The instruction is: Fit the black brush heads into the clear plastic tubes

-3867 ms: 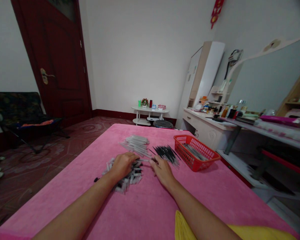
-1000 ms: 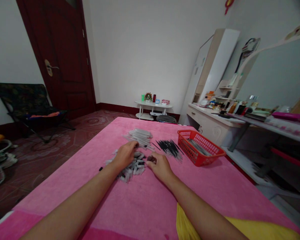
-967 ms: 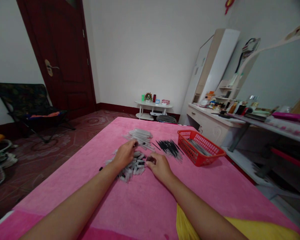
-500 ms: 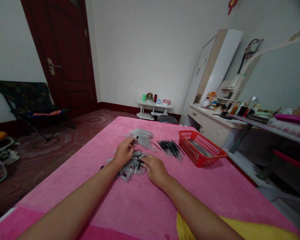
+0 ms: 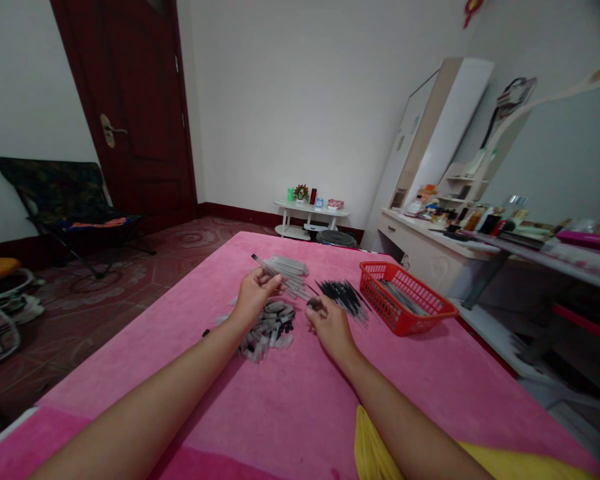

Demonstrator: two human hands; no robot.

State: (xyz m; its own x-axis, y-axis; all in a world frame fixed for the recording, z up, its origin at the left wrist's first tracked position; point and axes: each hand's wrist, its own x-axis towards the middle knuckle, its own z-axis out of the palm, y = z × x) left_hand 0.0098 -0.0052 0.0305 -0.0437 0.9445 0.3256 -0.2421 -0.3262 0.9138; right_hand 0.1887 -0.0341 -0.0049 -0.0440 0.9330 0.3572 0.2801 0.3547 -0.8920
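My left hand (image 5: 257,293) is closed around a slim, clear pen (image 5: 264,265) with a dark tip at its far left end. At the pen's lower right end, the fingers of my right hand (image 5: 333,328) pinch a small dark piece that looks like a pen cap (image 5: 314,303); whether it touches the pen is unclear. Below my left hand lies a loose pile of clear pen caps (image 5: 266,337) with black bits. Behind the hands, clear pen barrels (image 5: 291,268) lie in a bundle. Thin black-and-clear sticks, like pen refills (image 5: 344,298), lie right of them.
A red plastic basket (image 5: 405,323) with long grey pens (image 5: 403,297) stands on the right of the pink-covered table (image 5: 280,413). Yellow cloth (image 5: 375,450) lies at the near right edge. Beyond are a dressing table (image 5: 425,243) and a folding chair (image 5: 65,197).
My right hand has lifted away from the cap pile, moving right and up with the dark piece. My left hand has turned, and the pen in it now slants across toward my right hand.
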